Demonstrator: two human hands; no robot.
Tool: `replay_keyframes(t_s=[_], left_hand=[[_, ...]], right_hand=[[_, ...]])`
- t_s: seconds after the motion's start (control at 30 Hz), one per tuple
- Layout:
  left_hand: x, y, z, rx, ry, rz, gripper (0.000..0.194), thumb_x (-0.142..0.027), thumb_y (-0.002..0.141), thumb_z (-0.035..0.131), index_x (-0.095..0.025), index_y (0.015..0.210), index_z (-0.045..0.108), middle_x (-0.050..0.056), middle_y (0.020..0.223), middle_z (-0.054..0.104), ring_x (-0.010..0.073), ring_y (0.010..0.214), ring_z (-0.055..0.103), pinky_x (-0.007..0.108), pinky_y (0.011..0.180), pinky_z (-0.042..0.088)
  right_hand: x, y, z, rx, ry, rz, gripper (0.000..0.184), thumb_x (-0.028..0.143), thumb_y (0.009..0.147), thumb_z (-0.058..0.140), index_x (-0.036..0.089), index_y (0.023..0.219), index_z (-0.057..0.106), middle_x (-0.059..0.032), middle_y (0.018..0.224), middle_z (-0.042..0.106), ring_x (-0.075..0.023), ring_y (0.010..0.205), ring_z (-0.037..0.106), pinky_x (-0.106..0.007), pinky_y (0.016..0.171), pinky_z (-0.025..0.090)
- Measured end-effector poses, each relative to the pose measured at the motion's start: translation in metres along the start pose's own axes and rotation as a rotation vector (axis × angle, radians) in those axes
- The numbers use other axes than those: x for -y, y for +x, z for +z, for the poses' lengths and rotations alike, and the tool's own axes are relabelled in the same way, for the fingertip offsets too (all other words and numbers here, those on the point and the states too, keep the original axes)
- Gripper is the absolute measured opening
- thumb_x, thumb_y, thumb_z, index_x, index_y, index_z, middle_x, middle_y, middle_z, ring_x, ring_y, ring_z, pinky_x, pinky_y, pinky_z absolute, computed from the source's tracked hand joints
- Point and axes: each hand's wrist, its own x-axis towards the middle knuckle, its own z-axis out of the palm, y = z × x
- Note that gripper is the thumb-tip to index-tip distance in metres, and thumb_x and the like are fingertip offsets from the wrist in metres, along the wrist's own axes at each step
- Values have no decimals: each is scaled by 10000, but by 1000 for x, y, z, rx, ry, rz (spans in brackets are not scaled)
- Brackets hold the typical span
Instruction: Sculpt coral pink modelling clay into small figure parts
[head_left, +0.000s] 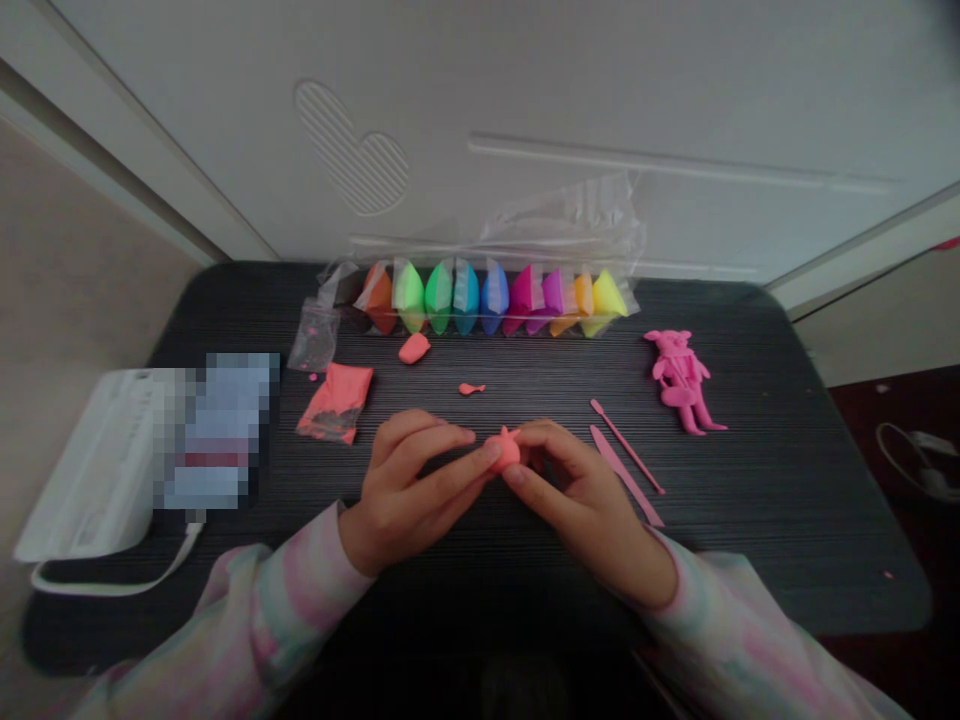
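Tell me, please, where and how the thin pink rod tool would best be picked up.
I would suggest pinching the thin pink rod tool mid-shaft, coming down from its right side. It lies flat and slanted, with a straight, slender shaft that broadens at the far end, so the middle should balance best. The flat pink tool and the right hand lie along its left.
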Motion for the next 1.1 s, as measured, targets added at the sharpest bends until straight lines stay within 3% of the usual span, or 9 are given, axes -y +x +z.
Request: replay_keyframes(t_s=[1.1], left_hand=[[4,-5,1,88,-38,43,309,-94,680,671,-203,959,596,20,863,577,154,837,520,297,758,498]], right_hand=[[1,2,1,6,-23,25,113,268,801,568,205,893,582,-2,832,595,-114,717,507,-248,638,409]])
